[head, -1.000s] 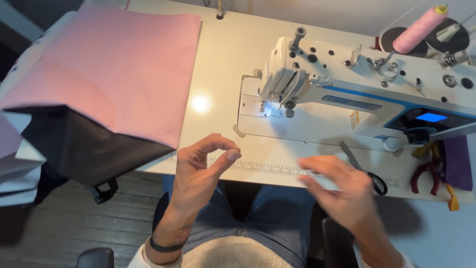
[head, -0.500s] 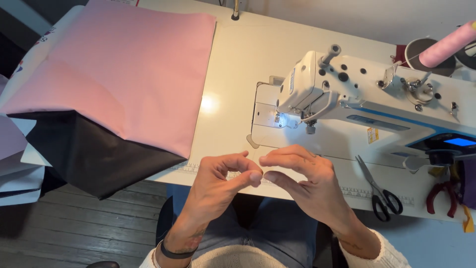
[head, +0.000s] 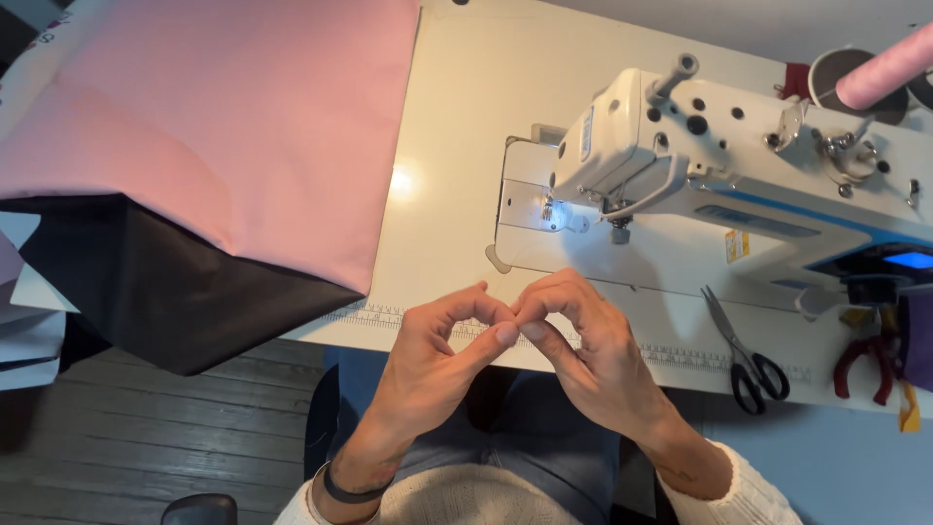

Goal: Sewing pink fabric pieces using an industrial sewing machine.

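My left hand (head: 437,355) and my right hand (head: 593,360) meet over the front edge of the white sewing table (head: 466,107). Thumb and forefinger tips of both hands are pinched together and touch at the middle. Whatever lies between them is too small to make out. A white industrial sewing machine (head: 739,165) stands just beyond the hands, its lamp lighting the needle plate (head: 530,204). My left wrist carries a dark band (head: 345,489).
A large pink fabric (head: 214,126) lies over the table's left part, with black fabric (head: 155,292) hanging beneath it. Black-handled scissors (head: 743,355) and red pliers (head: 860,365) lie at the right. A pink thread cone (head: 884,68) stands behind the machine.
My hands were apart a second ago, the right one near the scissors. They have come together at the table edge, fingertips touching. The view has shifted right and closer.
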